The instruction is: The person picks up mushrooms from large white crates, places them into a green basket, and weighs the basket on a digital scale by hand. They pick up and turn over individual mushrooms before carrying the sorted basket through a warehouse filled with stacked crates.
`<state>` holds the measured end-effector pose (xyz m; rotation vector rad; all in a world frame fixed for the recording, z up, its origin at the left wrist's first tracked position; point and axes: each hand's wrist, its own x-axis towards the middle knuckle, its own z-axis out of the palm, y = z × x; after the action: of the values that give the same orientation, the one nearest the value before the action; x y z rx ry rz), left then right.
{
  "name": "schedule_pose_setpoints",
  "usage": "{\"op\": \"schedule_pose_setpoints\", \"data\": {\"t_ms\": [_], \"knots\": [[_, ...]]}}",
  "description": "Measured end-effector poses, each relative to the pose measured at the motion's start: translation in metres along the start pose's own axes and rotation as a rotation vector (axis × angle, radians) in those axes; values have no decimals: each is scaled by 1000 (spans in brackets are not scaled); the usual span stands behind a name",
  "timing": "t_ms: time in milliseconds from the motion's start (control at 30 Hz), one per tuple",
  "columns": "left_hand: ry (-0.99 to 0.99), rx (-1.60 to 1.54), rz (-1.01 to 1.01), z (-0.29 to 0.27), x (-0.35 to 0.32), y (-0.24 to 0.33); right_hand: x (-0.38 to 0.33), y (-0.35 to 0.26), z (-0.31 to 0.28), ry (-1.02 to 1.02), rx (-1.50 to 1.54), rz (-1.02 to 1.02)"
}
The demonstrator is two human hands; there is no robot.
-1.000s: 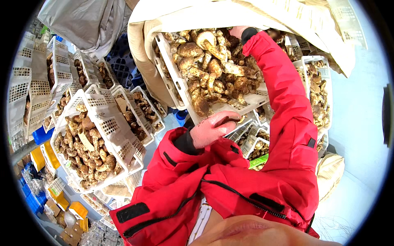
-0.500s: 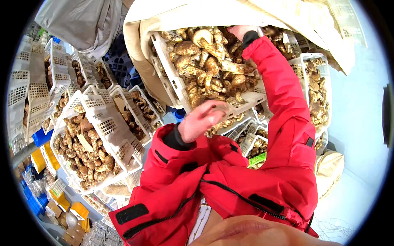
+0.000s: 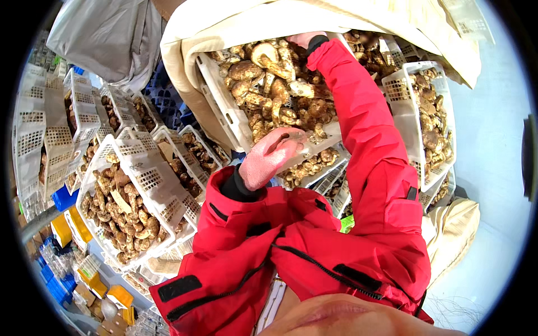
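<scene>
Mushrooms (image 3: 278,89) lie heaped, mottled brown-and-cream; left fingers (image 3: 287,134) curl loosely; whether right fingers (image 3: 301,39) grip I cannot tell.

Mushrooms (image 3: 280,89) lie in the crate (image 3: 224,105) ahead — cloth (image 3: 280,18) over its far edge, more crates (image 3: 150,178) left and right.

Crate (image 3: 241,129) smooth plastic; mushrooms (image 3: 280,101) rough; cover (image 3: 241,23) matt cloth; jacket (image 3: 372,134) matt fabric.

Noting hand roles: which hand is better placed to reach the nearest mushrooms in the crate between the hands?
Likely the left hand, at the near rim of the white crate, close to those mushrooms. The right hand is at the far side, by the cloth.
</scene>
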<state>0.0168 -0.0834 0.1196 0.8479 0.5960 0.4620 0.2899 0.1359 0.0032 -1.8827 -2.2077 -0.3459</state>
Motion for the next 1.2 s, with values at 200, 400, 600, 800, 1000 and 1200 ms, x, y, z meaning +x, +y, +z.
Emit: {"op": "schedule_pose_setpoints", "data": {"t_ms": [200, 400, 600, 800, 1000, 1200], "knots": [[106, -11, 47, -19, -18, 0, 12, -45, -8, -314, -102, 83], [17, 28, 34, -8, -7, -2, 4, -6, 27, 52, -130, -4], [51, -67, 39, -13, -13, -1, -2, -37, -4, -62, -129, 93], [70, -12, 71, -12, -9, 9, -26, -32, -62, -155, -97, 190], [96, -98, 101, -15, 1, 12, -52, -29, -95, 8, 286, 280], [417, 381, 241, -12, 24, 32, -100, -20, -165, -118, 1018, 514]]}}
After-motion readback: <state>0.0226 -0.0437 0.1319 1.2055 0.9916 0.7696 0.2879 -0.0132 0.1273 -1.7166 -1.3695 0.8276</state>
